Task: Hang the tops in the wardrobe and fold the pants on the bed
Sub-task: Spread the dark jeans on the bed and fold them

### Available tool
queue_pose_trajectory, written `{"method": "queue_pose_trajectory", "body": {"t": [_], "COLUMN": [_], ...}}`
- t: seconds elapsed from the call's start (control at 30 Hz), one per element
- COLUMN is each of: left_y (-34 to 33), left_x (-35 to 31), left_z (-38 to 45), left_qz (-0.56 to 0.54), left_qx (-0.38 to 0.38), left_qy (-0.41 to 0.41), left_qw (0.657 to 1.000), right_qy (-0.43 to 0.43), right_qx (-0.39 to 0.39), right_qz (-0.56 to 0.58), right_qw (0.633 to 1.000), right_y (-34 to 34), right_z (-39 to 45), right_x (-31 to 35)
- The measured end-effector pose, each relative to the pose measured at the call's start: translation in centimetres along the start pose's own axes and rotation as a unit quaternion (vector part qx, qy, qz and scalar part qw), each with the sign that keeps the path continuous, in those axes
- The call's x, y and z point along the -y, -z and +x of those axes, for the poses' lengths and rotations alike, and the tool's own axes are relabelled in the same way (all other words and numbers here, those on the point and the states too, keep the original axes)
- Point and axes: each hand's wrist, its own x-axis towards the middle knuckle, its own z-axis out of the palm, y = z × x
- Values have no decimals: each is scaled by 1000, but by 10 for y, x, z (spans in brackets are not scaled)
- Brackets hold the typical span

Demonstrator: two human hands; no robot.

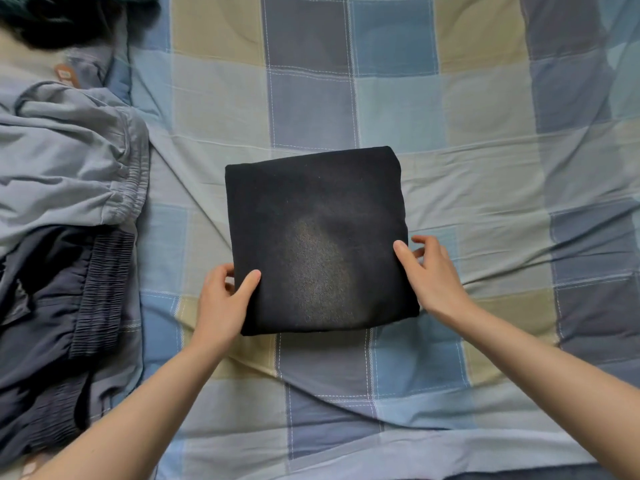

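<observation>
On the checked bed point(450, 109) lies a black folded pants square point(311, 237) — mid-sheet. Left hand point(221, 299) pinches its near-left edge, thumb on top; right hand point(429, 271) pinches the right edge likewise. Grey pants point(62, 157) and dark pants point(52, 306) lie unfolded at left — touching each other.

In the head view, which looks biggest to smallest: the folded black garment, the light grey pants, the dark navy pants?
1. light grey pants and dark navy pants: alike, both cut off by the frame edge, so unranked.
2. folded black garment: smallest.
</observation>
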Motion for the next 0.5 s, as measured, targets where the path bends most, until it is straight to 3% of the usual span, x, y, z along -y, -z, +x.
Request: {"method": "queue_pose_trajectory", "body": {"t": [0.1,0.23,0.37,0.5], "left_y": [-7,-31,-49,-54], "left_x": [-16,-31,-26,-17], "left_z": [11,15,1,-7], "left_qz": [-3,38,116,156], "left_qx": [-37,-98,-180,-182], "left_qy": [-31,-94,-112,-114], "left_qw": [999,990,970,964], "right_qy": [49,142,139,167], "right_qx": [-70,-115,-142,-135], "right_qz": [5,-94,-143,-170], "right_qw": [996,979,970,962], "right_y": [-10,-38,-50,-54], "right_z": [6,3,1,-9], "right_x": [17,36,36,24]}}
